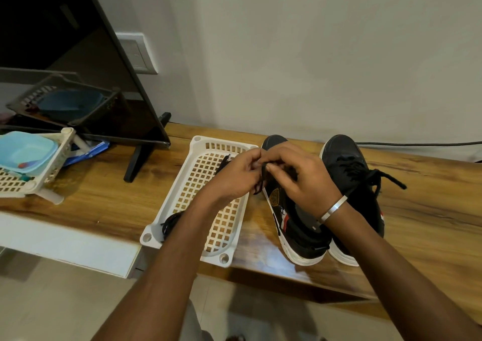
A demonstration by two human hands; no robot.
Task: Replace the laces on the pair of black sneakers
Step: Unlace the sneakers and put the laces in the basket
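Note:
Two black sneakers with white soles stand side by side on the wooden tabletop (109, 205). Over the left sneaker (289, 225) both my hands meet. My left hand (238, 175) and my right hand (300, 176) each pinch a black lace (262, 177) that hangs down beside the shoe's tongue. The right sneaker (347, 163) is laced, with loose lace ends trailing to the right. A white perforated tray (200, 173) lies left of the shoes. It holds a coiled black lace (170, 224) at its near end and another black lace (224, 163) at its far end.
A dark TV screen (78, 66) on a black stand occupies the back left. A white rack (34, 181) with a light blue tub (26, 150) sits at the far left. A black cable (417, 144) runs along the wall behind the shoes.

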